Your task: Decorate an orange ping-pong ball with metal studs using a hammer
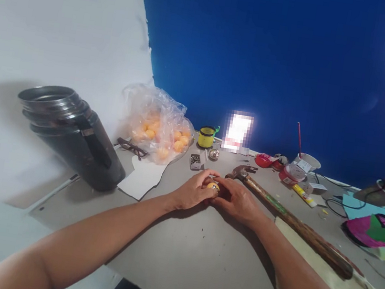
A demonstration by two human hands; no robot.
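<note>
Over the middle of the grey table, my left hand is closed round a small orange ball. Small shiny metal bits show on the ball's near side. My right hand meets it from the other side, its fingertips closed against the ball, partly hiding it. Just beyond the hands is a small open box of tiny metal pieces. A silvery, studded-looking round object lies beside the box. To the right, close to my right hand, lies a claw hammer with a worn wooden handle.
A dark open flask stands at left, near folded glasses and white paper. A clear plastic bag holds several orange balls. Behind are a yellow pouch and a blurred bright panel. Cups and cables stand at right.
</note>
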